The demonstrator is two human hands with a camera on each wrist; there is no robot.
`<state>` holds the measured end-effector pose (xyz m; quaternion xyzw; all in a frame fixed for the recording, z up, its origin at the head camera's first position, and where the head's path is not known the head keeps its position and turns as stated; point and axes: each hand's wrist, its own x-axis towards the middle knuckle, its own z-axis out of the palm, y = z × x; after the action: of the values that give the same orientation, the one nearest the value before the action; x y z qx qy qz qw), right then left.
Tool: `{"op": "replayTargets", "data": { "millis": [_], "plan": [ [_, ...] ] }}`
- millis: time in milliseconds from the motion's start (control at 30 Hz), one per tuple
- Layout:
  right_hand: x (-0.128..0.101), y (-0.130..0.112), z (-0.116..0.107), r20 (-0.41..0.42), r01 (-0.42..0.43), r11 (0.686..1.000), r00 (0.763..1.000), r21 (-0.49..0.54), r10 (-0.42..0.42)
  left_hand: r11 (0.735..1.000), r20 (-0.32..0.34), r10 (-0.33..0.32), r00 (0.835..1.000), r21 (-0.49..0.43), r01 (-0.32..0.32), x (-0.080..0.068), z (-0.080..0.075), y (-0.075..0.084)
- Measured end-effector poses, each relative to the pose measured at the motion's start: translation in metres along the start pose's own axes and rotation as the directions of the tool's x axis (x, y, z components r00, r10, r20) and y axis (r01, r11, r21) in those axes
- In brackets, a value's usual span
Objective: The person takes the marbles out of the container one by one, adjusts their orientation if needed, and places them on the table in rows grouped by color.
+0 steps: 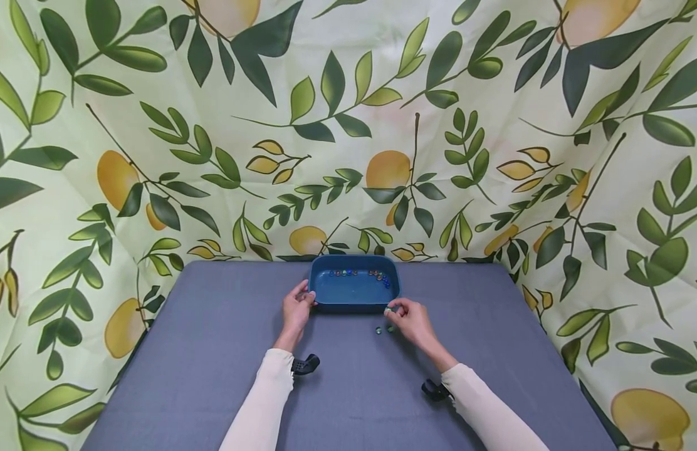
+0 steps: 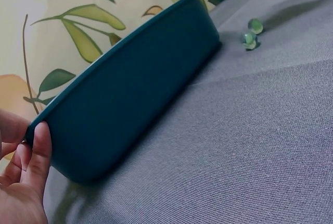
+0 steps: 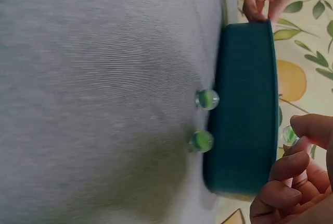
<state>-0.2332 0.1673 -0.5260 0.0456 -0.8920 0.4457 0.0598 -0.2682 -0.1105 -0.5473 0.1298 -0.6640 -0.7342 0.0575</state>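
Observation:
A blue plastic bin stands on the cloth, with several coloured marbles along its far side and more marbles at its right end. My left hand grips the bin's left end; in the left wrist view its thumb lies against the outer wall. Thumb and fingertips of my right hand pinch a green-and-clear marble close to the bin's front right corner. Two more green marbles lie on the cloth in front of the bin, near the right hand.
Grey-blue cloth covers the table. Behind it and at both sides hangs a curtain printed with leaves and lemons. Black wrist cameras are strapped at the cuffs of the white sleeves.

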Motion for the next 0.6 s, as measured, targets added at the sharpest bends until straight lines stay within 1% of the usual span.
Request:
{"op": "replayTargets", "data": {
  "millis": [267, 433, 600],
  "plan": [
    [-0.011, 0.018, -0.002, -0.008, -0.049, 0.999, 0.999, 0.002, 0.049, 1.000, -0.004, 0.011, 1.000, 0.014, -0.011, -0.001, 0.001, 0.000],
    [-0.014, 0.028, -0.003, -0.013, -0.095, 0.995, 0.995, -0.018, 0.095, 1.000, -0.003, 0.012, 1.000, 0.021, -0.012, -0.001, 0.000, 0.001],
    [-0.015, 0.036, -0.005, -0.018, -0.113, 0.993, 0.993, -0.027, 0.113, 1.000, 0.004, 0.009, 1.000, 0.026, -0.009, -0.002, 0.000, 0.001]
  ]
}}
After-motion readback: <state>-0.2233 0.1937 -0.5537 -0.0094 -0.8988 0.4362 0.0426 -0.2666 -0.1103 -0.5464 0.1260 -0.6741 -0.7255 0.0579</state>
